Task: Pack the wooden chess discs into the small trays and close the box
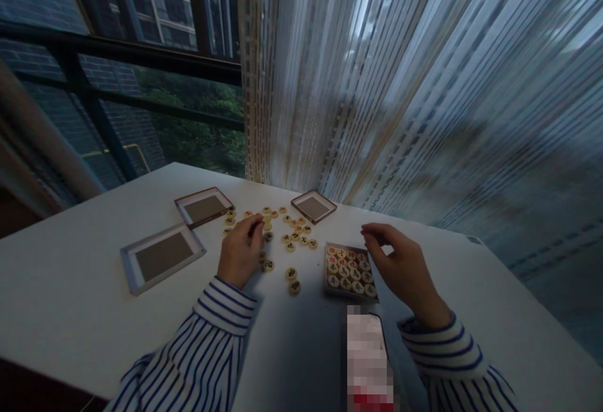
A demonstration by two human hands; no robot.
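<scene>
My left hand (241, 252) is over the left part of a spread of loose Chinese chess pieces. Its thumb and fingers are pinched at a pale piece (267, 219), whose face shows no character. Round wooden pieces with red or black characters lie around it, and two black-marked ones (293, 280) sit nearer to me. To the right, an open box (351, 298) holds rows of pieces, face up. My right hand (398, 264) hovers beside the box's right side, thumb and forefinger close together, with nothing visible between them.
Two shallow trays or lids, one brown-rimmed (205, 206) and one clear-edged (162, 258), lie at the left of the white table (94, 242). Another small one (314, 205) is at the back, near the curtain (377, 85). A phone, partly blurred out (370, 362), lies before the box.
</scene>
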